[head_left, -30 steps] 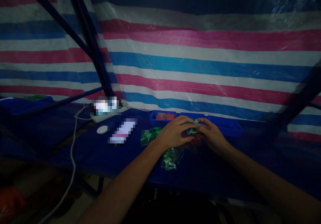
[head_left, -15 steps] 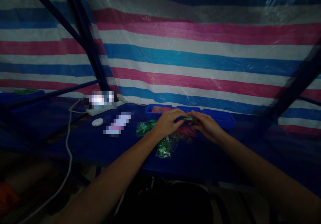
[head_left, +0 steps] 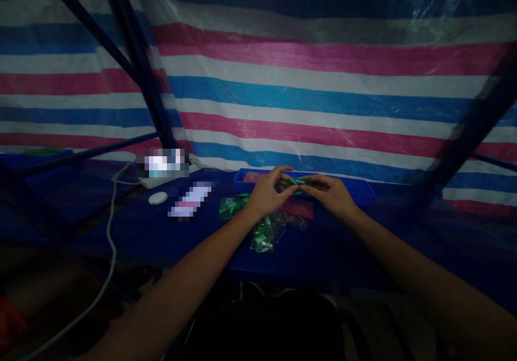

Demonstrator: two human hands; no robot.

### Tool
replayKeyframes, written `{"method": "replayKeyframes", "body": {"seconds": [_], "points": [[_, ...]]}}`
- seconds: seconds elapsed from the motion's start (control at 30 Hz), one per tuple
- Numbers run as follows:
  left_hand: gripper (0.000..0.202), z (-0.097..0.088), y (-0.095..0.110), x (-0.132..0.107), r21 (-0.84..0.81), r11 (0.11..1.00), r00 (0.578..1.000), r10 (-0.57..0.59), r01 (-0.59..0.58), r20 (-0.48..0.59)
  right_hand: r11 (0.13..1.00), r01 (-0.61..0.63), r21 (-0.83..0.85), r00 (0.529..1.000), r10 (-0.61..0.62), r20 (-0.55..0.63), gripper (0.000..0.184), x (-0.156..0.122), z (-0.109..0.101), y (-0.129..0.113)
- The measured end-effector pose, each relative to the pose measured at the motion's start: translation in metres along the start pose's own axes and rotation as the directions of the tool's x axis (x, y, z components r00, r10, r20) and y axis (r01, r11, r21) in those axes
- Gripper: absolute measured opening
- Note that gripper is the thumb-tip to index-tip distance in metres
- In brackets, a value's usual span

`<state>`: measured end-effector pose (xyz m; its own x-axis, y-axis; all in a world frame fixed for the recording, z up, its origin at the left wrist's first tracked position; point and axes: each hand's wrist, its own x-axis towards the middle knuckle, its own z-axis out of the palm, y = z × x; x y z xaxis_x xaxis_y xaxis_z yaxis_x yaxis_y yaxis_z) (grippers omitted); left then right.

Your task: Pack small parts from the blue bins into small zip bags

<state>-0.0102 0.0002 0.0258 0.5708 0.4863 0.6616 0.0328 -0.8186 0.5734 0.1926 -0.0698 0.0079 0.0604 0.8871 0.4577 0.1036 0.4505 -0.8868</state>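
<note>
A small green piece [head_left: 299,182], its exact kind too small to make out, is pinched between both hands above the table. My left hand [head_left: 270,193] grips its left side with thumb and fingers, the index finger raised. My right hand [head_left: 332,193] closes on the right side with thumb and fingertips. Below the hands lie a clear bag of green pieces [head_left: 263,237] and a red flat packet [head_left: 299,208]. To the left of my left hand rests another green packet [head_left: 231,206]. Clear plastic with small parts lies between them, partly hidden.
Blue trays [head_left: 357,189] stand behind the hands, one holding a red packet [head_left: 251,176]. Leftward on the blue table [head_left: 161,237] are a blurred-out phone-like object [head_left: 191,199], a round white disc [head_left: 157,198] and a power strip [head_left: 167,176]. A white cable [head_left: 109,226] hangs at the left.
My hands have come closer together, and the green piece has moved slightly left and up, showing more of itself. My left index finger has lifted. The red packet below is more exposed.
</note>
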Motion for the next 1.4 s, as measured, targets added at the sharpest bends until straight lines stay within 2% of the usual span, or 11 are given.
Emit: {"method": "replayKeyframes", "body": {"seconds": [0.1,0.2,0.27,0.33,0.4,0.5,0.63,0.83,1.07,1.23,1.4], "points": [[0.042,-0.003,-0.005,0.0,0.132,0.991,1.0,0.031,-0.03,-0.003,0.986,0.062,-0.156,0.991,-0.079,-0.108,0.034,0.004,-0.006,0.002],[0.039,-0.009,-0.009,-0.001,0.24,0.969,0.997,0.042,-0.057,0.066,0.861,0.169,-0.48,0.939,-0.289,-0.187,0.026,0.009,-0.015,0.004],[0.038,-0.014,-0.01,-0.002,0.271,0.957,0.984,0.052,-0.098,0.172,0.729,0.212,-0.651,0.904,-0.399,-0.152,0.024,0.013,-0.022,0.007],[0.039,-0.018,-0.012,-0.004,0.277,0.944,0.948,0.093,-0.181,0.304,0.627,0.241,-0.74,0.905,-0.42,-0.061,0.025,0.017,-0.025,0.012],[0.043,-0.019,-0.015,-0.005,0.26,0.934,0.908,0.127,-0.245,0.399,0.566,0.264,-0.781,0.918,-0.396,0.022,0.026,0.018,-0.025,0.016],[0.038,-0.018,-0.021,-0.006,0.248,0.938,0.883,0.107,-0.242,0.457,0.532,0.282,-0.798,0.919,-0.389,0.066,0.028,0.015,-0.019,0.018],[0.026,-0.015,-0.025,-0.005,0.258,0.943,0.88,0.066,-0.209,0.471,0.55,0.315,-0.773,0.91,-0.407,0.082,0.025,0.009,-0.01,0.009],[0.019,-0.013,-0.018,-0.001,0.277,0.954,0.942,0.014,-0.113,0.335,0.645,0.311,-0.697,0.927,-0.366,0.075,0.02,0.001,-0.004,-0.005],[0.023,-0.017,-0.002,0.004,0.199,0.98,0.994,-0.009,-0.013,0.106,0.905,0.212,-0.368,0.977,-0.195,0.084,0.051,-0.005,0.008,-0.01],[0.027,-0.014,0.002,0.004,0.168,0.985,0.997,0.015,-0.028,0.073,0.958,0.094,-0.269,0.995,-0.101,-0.01,0.025,0.002,0.006,0.005],[0.037,-0.013,-0.006,0.001,0.181,0.983,0.991,-0.029,0.004,0.134,0.971,0.057,-0.233,0.991,-0.082,-0.101,0.021,0.008,-0.002,0.011]]}}
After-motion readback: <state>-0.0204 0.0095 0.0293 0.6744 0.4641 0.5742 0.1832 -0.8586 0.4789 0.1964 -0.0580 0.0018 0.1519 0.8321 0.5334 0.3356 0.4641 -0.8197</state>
